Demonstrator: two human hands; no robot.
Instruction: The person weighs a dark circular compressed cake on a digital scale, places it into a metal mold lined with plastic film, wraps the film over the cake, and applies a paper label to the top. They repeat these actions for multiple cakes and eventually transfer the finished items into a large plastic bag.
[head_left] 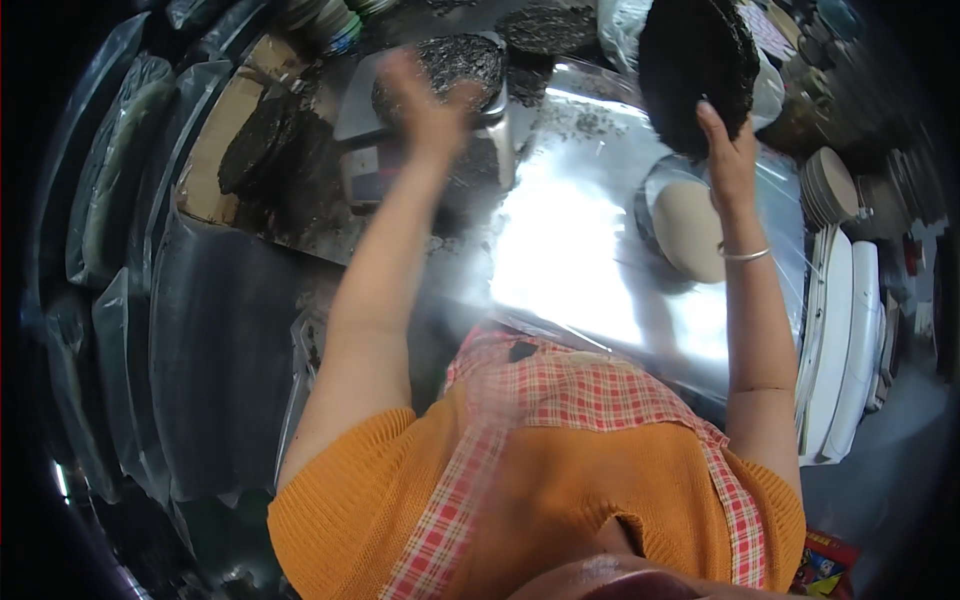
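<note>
My right hand point(733, 165) is raised at the right, thumb on the near face of a dark round seaweed-like cake point(697, 70), gripping its lower edge. The cake is tilted up, with its broad face showing. At the left, my left hand point(435, 115) is blurred by motion, its fingers spread and holding nothing. It hovers over or touches the edge of another dark round cake point(470, 62); I cannot tell which. That cake lies on the plate of a countertop scale point(375, 175). Below my right hand, a pale round disc point(685, 232) rests on the shiny metal table point(565, 250).
An open cardboard box point(205, 185) with dark cakes point(260, 150) stands left of the scale. Several plastic-wrapped bundles point(120, 170) line the far left. More dark material point(545, 30) lies behind the scale. Stacked round discs point(828, 185) and white sheets point(840, 340) edge the right side.
</note>
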